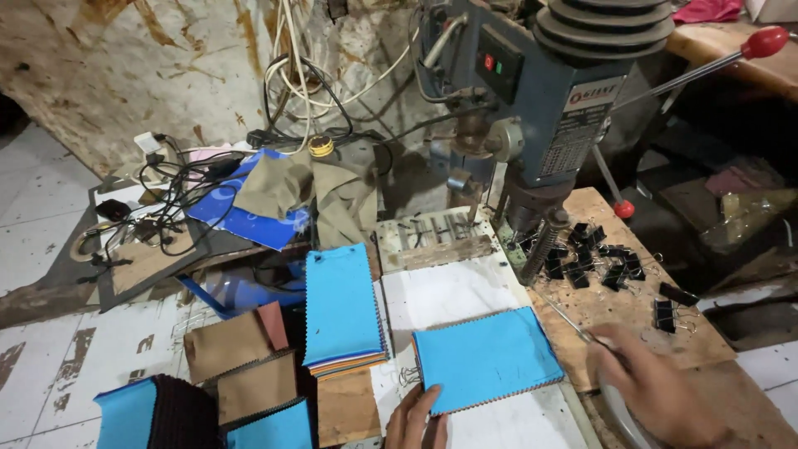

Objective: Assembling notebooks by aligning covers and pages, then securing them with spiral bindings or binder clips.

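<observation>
- Fingers [422, 407] of the left hand [416, 420]: curled over the near left corner of a blue swatch stack [486, 357], pinching its edge and holding it flat on the white work plate [453, 291].
- Right hand [657, 391]: blurred, closed loosely around a thin metal rod [573, 326]; the exact grip cannot be told. It lies just right of the blue swatch stack, over the wooden board [632, 312].
- Blue swatch stack: pinked edges, layered colours showing at the near side, lying directly in front of the drill press [549, 100], apart from the spindle [544, 241] and not under it.
- Black binder clips [594, 258]: a loose heap on the wooden board, just right of the drill press column; two more lie farther right.
- Second swatch pile [341, 303], blue on top: left of the drill press base, near the held stack but not touching it.
- Brown swatch cards [237, 345] and dark-edged blue bundles [158, 411]: well left of the drill press, at the near edge.
- Tangled cables [174, 195] and olive cloth [316, 195]: behind and left of the press.
- Progress, judged: one stack is squared and held; no clip shows on it, and the other piles seem to await the same handling.
</observation>
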